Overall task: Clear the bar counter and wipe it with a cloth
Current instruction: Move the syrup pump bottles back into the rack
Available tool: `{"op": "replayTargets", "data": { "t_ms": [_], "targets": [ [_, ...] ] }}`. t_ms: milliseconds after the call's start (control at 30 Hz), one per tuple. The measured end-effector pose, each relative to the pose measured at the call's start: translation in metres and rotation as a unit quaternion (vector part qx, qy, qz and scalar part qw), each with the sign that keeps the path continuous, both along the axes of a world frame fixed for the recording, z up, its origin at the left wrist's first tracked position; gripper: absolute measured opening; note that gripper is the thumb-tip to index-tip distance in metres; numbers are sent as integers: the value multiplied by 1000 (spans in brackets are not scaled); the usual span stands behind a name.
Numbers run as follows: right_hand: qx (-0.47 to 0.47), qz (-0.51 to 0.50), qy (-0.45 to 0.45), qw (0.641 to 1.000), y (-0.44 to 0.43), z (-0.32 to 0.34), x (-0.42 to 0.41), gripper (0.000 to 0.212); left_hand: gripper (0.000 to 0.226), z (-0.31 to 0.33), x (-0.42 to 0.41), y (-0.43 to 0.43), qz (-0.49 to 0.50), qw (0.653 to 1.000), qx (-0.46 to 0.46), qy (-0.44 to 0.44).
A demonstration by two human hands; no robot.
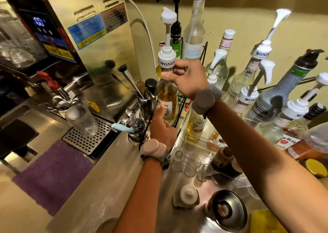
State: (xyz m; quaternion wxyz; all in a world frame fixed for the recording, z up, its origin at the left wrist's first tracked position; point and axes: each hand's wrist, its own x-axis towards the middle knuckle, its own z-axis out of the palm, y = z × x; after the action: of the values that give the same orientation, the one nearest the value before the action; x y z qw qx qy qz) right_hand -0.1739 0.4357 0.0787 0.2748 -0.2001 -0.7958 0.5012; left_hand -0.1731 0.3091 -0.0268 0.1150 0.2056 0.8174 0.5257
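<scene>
An amber syrup bottle (167,95) with a white pump top stands upright at the back of the steel bar counter (113,176). My right hand (186,80) is closed around its neck just under the pump collar. My left hand (162,126) grips the lower body of the same bottle at its label. A purple cloth (53,176) lies flat on the counter at the left, away from both hands.
A steel hot-water machine (92,42) with a drip tray (88,136) stands to the left. Tool cups (140,126) sit just left of my left hand. Several pump bottles (248,94) crowd the right. Small glasses (190,167), a steel lid (229,209) and a white-capped jar (188,197) lie near.
</scene>
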Motion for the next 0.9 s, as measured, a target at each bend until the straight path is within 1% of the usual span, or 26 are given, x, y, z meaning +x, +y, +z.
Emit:
{"op": "replayTargets", "data": {
  "t_ms": [233,400,667,900],
  "targets": [
    [-18,14,-1,1000,5,-11,-4,30,71,-11,-4,3,-4,999,-7,-34],
    [-32,15,-4,999,7,-16,-4,35,72,-16,-4,5,1,999,-9,-44],
    [-56,27,11,998,14,-21,-6,36,72,-16,-3,11,9,999,-10,-44],
    [-51,29,-22,998,21,-22,-14,33,74,-20,-4,11,3,999,-6,-39]
  ]
}}
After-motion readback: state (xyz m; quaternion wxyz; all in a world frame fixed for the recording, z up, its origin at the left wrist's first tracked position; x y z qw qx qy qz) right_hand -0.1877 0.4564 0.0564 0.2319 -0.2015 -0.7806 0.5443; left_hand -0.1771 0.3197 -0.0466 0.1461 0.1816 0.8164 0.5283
